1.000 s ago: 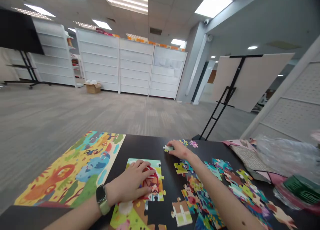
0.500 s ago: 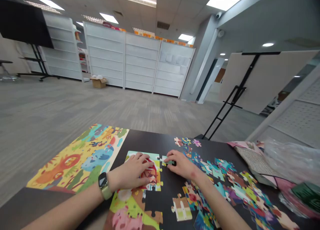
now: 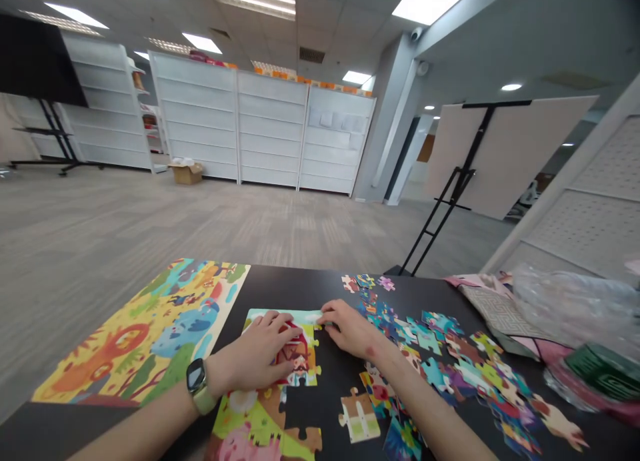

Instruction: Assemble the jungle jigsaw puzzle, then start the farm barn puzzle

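Note:
My left hand [image 3: 263, 351] lies flat with fingers spread on the joined part of a jigsaw puzzle [image 3: 250, 407], over a red barn picture. At the puzzle's upper right edge, my right hand [image 3: 347, 327] pinches a pale puzzle piece [image 3: 318, 318] against the joined pieces. Its fingers cover most of that piece, so I cannot tell whether it is locked in. Below the barn, dark tabletop shows through a gap in the puzzle. A loose piece with a white fence [image 3: 360, 417] lies right of this gap.
Many loose puzzle pieces [image 3: 470, 374] spread over the right of the dark table [image 3: 295, 284]. A yellow animal picture sheet [image 3: 150, 327] lies on the left. Clear plastic wrapping [image 3: 575, 314] and a patterned cloth bag [image 3: 500, 314] sit at the far right.
My right hand has moved left, bringing the pale piece from just apart up against the joined puzzle's edge. My left hand stays on the barn. The camera view has shifted slightly.

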Action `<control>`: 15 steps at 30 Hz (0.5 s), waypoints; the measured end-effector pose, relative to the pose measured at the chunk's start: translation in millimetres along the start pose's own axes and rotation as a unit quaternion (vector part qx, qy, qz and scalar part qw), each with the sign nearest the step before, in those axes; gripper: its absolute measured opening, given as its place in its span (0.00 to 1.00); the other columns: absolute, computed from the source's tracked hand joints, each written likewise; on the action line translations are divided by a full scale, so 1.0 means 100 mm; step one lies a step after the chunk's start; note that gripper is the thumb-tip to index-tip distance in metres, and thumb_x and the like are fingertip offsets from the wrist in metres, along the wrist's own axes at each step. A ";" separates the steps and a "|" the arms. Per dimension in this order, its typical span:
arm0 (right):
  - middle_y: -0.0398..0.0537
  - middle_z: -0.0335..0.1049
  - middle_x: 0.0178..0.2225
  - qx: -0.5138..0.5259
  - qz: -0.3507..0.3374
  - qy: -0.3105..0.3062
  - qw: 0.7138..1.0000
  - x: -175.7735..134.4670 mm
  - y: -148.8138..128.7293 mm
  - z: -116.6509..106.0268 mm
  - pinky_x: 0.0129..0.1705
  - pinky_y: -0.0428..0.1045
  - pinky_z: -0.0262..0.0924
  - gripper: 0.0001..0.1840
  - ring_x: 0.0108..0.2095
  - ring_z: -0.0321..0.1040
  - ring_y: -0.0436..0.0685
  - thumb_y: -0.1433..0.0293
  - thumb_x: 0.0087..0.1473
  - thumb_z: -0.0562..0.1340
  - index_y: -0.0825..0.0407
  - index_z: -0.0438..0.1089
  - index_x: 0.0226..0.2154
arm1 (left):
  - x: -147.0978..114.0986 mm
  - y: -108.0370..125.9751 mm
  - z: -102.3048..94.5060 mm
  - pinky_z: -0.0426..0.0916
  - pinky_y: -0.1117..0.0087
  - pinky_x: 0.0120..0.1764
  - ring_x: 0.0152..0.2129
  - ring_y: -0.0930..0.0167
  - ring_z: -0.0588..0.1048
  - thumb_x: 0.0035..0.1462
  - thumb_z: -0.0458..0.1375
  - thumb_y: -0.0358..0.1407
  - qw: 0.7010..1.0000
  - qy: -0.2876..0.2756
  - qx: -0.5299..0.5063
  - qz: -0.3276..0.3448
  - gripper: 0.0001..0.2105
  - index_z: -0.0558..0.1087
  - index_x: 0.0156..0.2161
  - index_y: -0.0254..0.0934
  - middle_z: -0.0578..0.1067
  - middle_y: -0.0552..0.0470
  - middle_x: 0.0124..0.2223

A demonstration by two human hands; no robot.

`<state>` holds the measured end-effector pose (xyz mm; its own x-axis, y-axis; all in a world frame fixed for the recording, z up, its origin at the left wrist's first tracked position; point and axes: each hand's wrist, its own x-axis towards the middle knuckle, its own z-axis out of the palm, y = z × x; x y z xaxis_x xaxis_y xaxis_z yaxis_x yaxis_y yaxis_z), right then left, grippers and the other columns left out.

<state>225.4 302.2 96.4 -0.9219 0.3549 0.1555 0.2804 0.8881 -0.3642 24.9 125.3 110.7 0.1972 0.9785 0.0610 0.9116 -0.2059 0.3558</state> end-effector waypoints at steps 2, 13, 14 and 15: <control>0.50 0.71 0.48 -0.009 0.001 -0.003 1.000 0.00 -0.02 -0.01 0.55 0.51 0.61 0.18 0.49 0.67 0.57 0.78 0.57 0.59 0.47 0.79 0.43 | 0.00 0.01 -0.01 0.62 0.48 0.58 0.57 0.54 0.64 0.63 0.55 0.46 1.000 -0.003 -0.002 -0.001 0.22 0.66 0.61 0.48 0.66 0.45 0.61; 0.51 0.70 0.44 -0.056 0.026 -0.014 0.998 -0.06 -0.13 -0.03 0.50 0.50 0.61 0.17 0.46 0.68 0.57 0.77 0.60 0.57 0.48 0.79 0.44 | 0.00 -0.02 0.03 0.62 0.49 0.58 0.56 0.54 0.64 0.64 0.54 0.46 1.000 0.007 -0.006 0.008 0.22 0.66 0.61 0.48 0.67 0.46 0.59; 0.52 0.70 0.44 -0.061 0.027 -0.014 0.998 -0.06 -0.15 -0.03 0.50 0.50 0.61 0.17 0.46 0.68 0.58 0.77 0.60 0.56 0.49 0.79 0.43 | 0.00 -0.02 0.02 0.62 0.49 0.58 0.56 0.54 0.64 0.64 0.54 0.47 1.000 0.005 -0.005 0.007 0.22 0.66 0.61 0.48 0.67 0.46 0.59; 0.52 0.70 0.45 -0.065 0.028 -0.015 0.997 -0.06 -0.16 -0.03 0.50 0.50 0.61 0.18 0.47 0.68 0.58 0.78 0.60 0.55 0.49 0.78 0.43 | 0.00 -0.01 0.02 0.62 0.49 0.58 0.56 0.54 0.64 0.64 0.54 0.47 1.000 0.002 -0.005 0.005 0.22 0.66 0.61 0.48 0.67 0.46 0.60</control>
<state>227.7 286.6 104.0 -0.9109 0.3974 0.1107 0.3617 0.8985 -0.2489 24.5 125.8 108.1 0.2047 0.9765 0.0680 0.9061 -0.2153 0.3641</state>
